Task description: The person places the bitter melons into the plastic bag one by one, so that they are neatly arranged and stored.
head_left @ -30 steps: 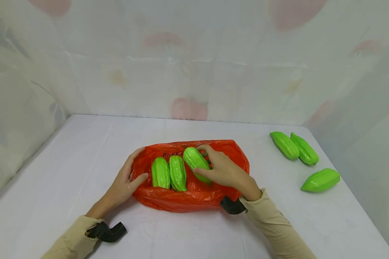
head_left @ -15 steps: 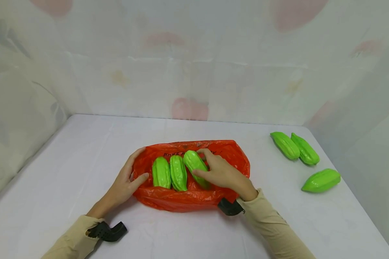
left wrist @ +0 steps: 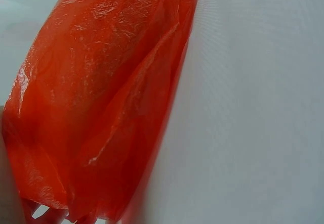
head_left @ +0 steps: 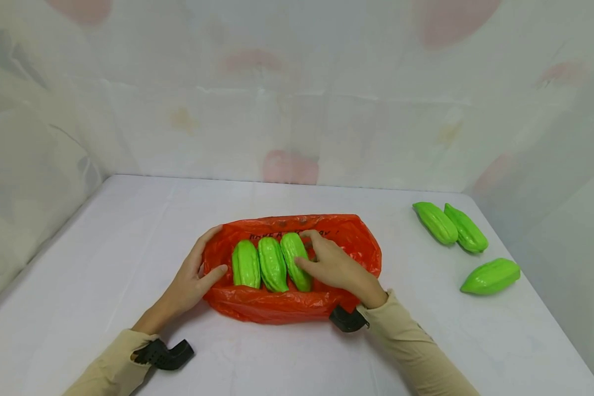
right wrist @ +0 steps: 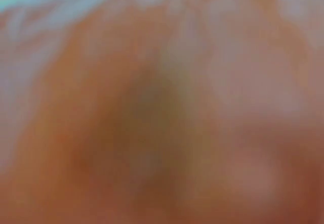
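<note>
Inside a red plastic bag [head_left: 277, 307], three green ridged gourds lie side by side: a left gourd [head_left: 246, 264], a middle gourd [head_left: 272, 264] and a right gourd [head_left: 295, 261]. My right hand [head_left: 334, 261] reaches in over the bag and holds the right gourd, thumb and fingertips at its right side. At the bag's left end my left hand [head_left: 193, 275] grips the rim, its thumb over the opening. The left wrist view shows the bag's crinkled outer side [left wrist: 101, 92]. Only a blur fills the right wrist view.
Three more gourds lie on the right of the white table [head_left: 104, 264]: a back gourd [head_left: 435, 223], a gourd beside it [head_left: 466, 228] and a nearer gourd [head_left: 491, 276]. A pale patterned sheet [head_left: 356, 132] stands behind the table.
The right hand has lowered the right gourd into the bag and shifted it left, from a slant to more upright, against the middle gourd. The left hand stays in place.
</note>
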The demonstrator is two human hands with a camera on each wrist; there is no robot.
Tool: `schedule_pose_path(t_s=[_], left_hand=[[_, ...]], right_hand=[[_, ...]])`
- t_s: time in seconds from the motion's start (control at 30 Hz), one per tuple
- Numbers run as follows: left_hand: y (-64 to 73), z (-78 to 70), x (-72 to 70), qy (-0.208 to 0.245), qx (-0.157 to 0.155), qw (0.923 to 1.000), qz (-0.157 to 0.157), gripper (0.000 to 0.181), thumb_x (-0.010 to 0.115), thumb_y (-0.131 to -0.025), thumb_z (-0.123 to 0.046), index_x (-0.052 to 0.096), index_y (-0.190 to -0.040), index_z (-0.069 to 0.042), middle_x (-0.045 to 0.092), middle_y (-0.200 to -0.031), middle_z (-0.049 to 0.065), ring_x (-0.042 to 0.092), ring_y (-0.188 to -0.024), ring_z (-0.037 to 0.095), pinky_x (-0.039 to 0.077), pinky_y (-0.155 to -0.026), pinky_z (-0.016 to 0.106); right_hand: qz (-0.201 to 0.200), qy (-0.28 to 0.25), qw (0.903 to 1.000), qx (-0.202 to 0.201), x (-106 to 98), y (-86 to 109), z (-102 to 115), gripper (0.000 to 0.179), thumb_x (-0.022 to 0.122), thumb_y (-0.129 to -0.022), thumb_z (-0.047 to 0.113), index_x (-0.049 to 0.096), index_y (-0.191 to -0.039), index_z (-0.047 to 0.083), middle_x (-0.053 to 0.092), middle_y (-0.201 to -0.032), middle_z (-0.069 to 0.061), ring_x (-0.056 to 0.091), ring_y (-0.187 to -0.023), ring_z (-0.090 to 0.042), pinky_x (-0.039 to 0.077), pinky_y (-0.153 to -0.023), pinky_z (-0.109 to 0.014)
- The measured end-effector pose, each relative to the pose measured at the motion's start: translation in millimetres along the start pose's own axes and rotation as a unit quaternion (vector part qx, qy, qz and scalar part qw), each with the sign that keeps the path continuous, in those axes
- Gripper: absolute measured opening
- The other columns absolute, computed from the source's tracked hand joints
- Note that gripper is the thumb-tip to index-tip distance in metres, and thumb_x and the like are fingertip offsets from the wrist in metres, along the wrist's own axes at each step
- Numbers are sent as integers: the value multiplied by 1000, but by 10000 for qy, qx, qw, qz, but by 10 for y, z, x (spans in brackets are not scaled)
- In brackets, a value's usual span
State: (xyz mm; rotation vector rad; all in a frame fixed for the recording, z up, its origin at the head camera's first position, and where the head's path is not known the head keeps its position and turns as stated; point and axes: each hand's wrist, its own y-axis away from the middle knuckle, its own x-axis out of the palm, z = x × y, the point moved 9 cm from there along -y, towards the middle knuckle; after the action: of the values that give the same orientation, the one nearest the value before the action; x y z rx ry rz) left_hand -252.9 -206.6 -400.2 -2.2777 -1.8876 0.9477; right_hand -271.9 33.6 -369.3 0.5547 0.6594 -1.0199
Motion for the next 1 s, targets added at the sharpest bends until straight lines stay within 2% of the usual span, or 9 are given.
schedule_pose_path(t_s=[0.23, 0.47, 0.63, 1.0], left_hand=[[3, -10, -1, -7, -29, 10000, 10, 75, 59, -93, 0, 25, -157, -19, 40, -152, 12, 44, -133, 10, 32, -103, 6], [6, -21, -4, 17, -17, 10000, 14, 75, 59, -93, 0, 25, -157, -19, 40, -152, 13, 44, -133, 11, 33, -103, 6], [9, -9, -1, -13, -12, 10000, 15, 75, 60, -93, 0, 25, -157, -20, 41, -152, 12, 44, -132, 10, 33, -103, 6], [3, -9, 0, -2, 37, 10000, -9, 75, 59, -92, 1, 26, -157, -19, 41, -151, 12, 45, -131, 9, 34, -103, 6]], right_hand=[[6, -11, 10000, 26, 4, -8, -3, 64, 71, -90, 26, 43, -143, 3, 59, -124, -11, 61, -98, -20, 53, -90, -37], [164, 216, 9996, -7, 34, -6, 0, 63, 71, -90, 29, 45, -142, 5, 58, -129, -11, 56, -115, -27, 48, -100, -42], [143, 197, 9997, -24, 32, 3, 9, 62, 71, -90, 29, 46, -142, 6, 58, -129, -11, 58, -113, -27, 49, -99, -42], [161, 197, 9996, -84, 43, 6, 19, 62, 71, -91, 29, 46, -142, 5, 57, -130, -11, 56, -119, -29, 48, -101, -43]])
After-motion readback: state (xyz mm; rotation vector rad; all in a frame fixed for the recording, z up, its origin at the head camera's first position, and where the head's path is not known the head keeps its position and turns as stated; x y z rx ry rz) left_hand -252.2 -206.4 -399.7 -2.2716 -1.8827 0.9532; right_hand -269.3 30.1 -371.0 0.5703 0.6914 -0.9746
